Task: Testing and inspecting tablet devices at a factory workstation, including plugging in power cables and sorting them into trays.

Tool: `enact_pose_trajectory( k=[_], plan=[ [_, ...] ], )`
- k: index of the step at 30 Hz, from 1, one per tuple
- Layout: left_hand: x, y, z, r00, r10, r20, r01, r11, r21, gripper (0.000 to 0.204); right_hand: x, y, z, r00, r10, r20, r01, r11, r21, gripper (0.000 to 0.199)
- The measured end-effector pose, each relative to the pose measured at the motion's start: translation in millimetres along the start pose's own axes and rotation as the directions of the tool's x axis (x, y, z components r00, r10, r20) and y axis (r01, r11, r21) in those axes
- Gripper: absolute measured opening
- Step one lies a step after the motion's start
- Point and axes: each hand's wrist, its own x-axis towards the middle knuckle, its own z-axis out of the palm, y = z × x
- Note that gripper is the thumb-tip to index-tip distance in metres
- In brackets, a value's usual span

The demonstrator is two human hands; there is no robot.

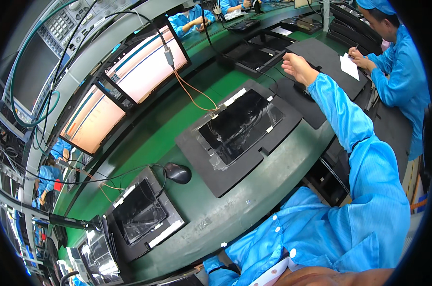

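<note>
My right arm in a blue sleeve reaches out over the bench to the upper right. The fingers of my right hand [299, 68] are curled in, and anything inside them is hidden. Below the wrist lies a dark pad [304, 106], with a thin black cable running close by. To the left of that, a black display panel [241, 125] with film and white tape pieces rests on a dark grey board [219, 183], joined to orange wires [189, 88]. My left hand is out of view; only a bit of the left sleeve [220, 272] shows at the lower edge.
A second panel [140, 212] on a board and a black mouse [177, 173] stand on the green bench [216, 217]. Lit monitors [146, 64] line its back. A person [399, 71] at the right writes on white paper [349, 66]. Dark trays [251, 55] lie beyond my hand.
</note>
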Motion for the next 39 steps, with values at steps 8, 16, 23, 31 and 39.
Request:
enact_pose_trajectory(
  k=[8, 16, 23, 31, 39],
  plan=[
    [-20, 31, 4, 0.997, 0.073, -0.002, -0.073, 0.997, -0.04, 0.038, 128, 2, 37, 0.848, 0.528, -0.037, -0.474, 0.789, 0.392, 0.091],
    [-26, 63, 9, 0.993, 0.117, 0.025, -0.117, 0.993, -0.023, 0.036, 157, 3, 70, 0.869, 0.466, -0.167, -0.422, 0.874, 0.242, 0.058],
    [-22, 87, 21, 0.989, 0.133, 0.062, -0.133, 0.991, -0.003, 0.035, 190, 8, 82, 0.964, 0.13, 0.232, -0.244, 0.778, 0.579, 0.026],
    [-22, 93, 21, 0.981, 0.173, 0.086, -0.17, 0.985, -0.037, 0.033, 154, -26, 15, 0.99, -0.033, 0.141, -0.076, 0.707, 0.703, 0.034],
    [-24, 96, 20, 0.975, 0.201, 0.098, -0.19, 0.976, -0.109, 0.032, 98, -40, -128, 1.0, -0.016, 0.02, -0.001, 0.74, 0.672, 0.018]
  ],
)
